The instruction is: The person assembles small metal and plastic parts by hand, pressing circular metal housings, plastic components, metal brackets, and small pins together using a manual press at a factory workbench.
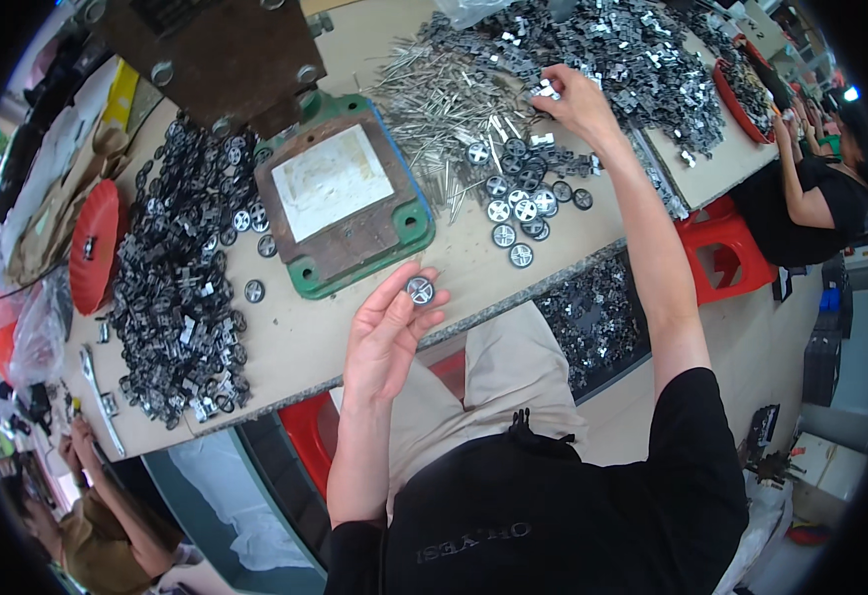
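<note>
My left hand (386, 337) is closed on a small black toy wheel (420, 290) with silver spokes, held by thumb and fingers just in front of the press. At the far edge of the pin pile, my right hand (580, 107) pinches a small silver-and-black metal piece (546, 89). Beside that hand spreads a heap of dark clip-like parts (602, 50). Loose thin metal pins (439, 94) lie left of it. A cluster of loose wheels (525, 210) sits between my hands. The press (349, 253) has a green base, a brown plate and a white pad (333, 183).
The brown press head (206, 50) overhangs the base. Left of it are a big pile of assembled black wheel parts (171, 288), a red dish (95, 248) and a wrench (102, 402). A tray of parts (592, 317) is below the table edge. Two people work nearby, left and right.
</note>
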`<control>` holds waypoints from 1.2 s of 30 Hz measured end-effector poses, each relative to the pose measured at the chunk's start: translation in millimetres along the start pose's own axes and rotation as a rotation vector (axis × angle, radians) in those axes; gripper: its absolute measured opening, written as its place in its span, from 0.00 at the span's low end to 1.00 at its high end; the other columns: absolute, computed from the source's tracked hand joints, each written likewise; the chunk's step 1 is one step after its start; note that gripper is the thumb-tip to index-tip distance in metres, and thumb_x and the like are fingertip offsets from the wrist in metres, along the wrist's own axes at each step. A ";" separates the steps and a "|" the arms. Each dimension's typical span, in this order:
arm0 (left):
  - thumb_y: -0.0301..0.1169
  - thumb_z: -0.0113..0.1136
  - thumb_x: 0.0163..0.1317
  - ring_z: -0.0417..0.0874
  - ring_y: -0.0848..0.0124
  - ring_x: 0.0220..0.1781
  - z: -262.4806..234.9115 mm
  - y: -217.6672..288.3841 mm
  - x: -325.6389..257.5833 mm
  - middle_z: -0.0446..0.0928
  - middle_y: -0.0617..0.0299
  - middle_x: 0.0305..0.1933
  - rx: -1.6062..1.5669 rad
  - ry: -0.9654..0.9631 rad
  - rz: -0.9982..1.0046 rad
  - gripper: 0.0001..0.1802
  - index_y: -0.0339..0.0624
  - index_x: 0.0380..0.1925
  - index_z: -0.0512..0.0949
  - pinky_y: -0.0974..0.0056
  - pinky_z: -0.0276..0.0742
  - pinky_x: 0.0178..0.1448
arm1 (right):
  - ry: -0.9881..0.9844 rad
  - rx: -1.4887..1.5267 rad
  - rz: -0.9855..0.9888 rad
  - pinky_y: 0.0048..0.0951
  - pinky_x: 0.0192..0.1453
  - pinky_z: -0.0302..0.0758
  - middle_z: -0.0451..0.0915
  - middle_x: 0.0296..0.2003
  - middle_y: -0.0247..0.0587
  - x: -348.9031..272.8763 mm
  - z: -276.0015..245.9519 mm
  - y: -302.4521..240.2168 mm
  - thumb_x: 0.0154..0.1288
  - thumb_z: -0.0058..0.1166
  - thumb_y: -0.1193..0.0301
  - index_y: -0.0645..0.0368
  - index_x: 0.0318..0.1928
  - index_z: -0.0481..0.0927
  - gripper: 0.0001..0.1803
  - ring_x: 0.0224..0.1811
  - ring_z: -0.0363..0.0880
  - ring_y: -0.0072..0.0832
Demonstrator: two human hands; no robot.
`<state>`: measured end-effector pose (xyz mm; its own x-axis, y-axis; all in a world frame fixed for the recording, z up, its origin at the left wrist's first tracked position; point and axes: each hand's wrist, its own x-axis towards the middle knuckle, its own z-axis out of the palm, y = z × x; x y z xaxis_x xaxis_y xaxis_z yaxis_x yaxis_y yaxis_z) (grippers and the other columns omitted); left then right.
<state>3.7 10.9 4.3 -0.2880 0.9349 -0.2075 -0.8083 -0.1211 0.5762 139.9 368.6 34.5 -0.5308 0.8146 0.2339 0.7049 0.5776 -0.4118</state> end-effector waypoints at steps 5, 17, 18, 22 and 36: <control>0.28 0.51 0.66 0.80 0.61 0.51 -1.2 -0.7 -2.7 0.72 0.48 0.57 0.016 0.017 0.008 0.21 0.35 0.59 0.67 0.64 0.81 0.51 | -0.055 0.364 -0.102 0.21 0.40 0.72 0.78 0.36 0.37 -43.7 -21.2 -39.1 0.58 0.60 0.65 0.58 0.52 0.76 0.22 0.36 0.75 0.20; 0.26 0.52 0.66 0.81 0.63 0.49 9.8 -5.0 -14.8 0.76 0.52 0.53 0.180 0.148 0.133 0.18 0.33 0.56 0.70 0.64 0.78 0.53 | -0.941 1.933 0.360 0.24 0.39 0.74 0.75 0.49 0.43 -159.7 8.1 -101.9 0.72 0.42 0.62 0.62 0.63 0.63 0.24 0.39 0.77 0.24; 0.25 0.52 0.66 0.81 0.63 0.49 9.8 -4.2 -16.0 0.76 0.52 0.53 0.197 0.159 0.143 0.18 0.33 0.56 0.70 0.64 0.78 0.53 | -0.897 1.805 0.299 0.25 0.40 0.75 0.75 0.49 0.44 -158.8 5.7 -104.8 0.72 0.42 0.62 0.62 0.62 0.63 0.24 0.40 0.77 0.25; 0.25 0.52 0.66 0.81 0.64 0.49 8.2 -3.5 -19.7 0.76 0.52 0.52 0.222 0.181 0.158 0.18 0.34 0.55 0.70 0.64 0.77 0.53 | -0.849 1.694 0.235 0.28 0.46 0.77 0.76 0.49 0.46 -155.4 3.1 -109.7 0.72 0.41 0.63 0.61 0.61 0.64 0.22 0.44 0.80 0.28; 0.25 0.53 0.66 0.81 0.61 0.49 6.0 -5.6 -20.9 0.76 0.51 0.52 0.198 0.186 0.168 0.17 0.35 0.55 0.71 0.65 0.79 0.52 | -0.585 1.312 0.019 0.22 0.41 0.77 0.79 0.40 0.38 -165.4 9.0 -115.6 0.69 0.49 0.71 0.62 0.59 0.68 0.20 0.39 0.79 0.22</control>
<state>17.3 -6.0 10.2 -0.5124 0.8283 -0.2267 -0.6311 -0.1842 0.7535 142.0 166.7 35.5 -0.8673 0.4965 -0.0368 -0.0504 -0.1611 -0.9857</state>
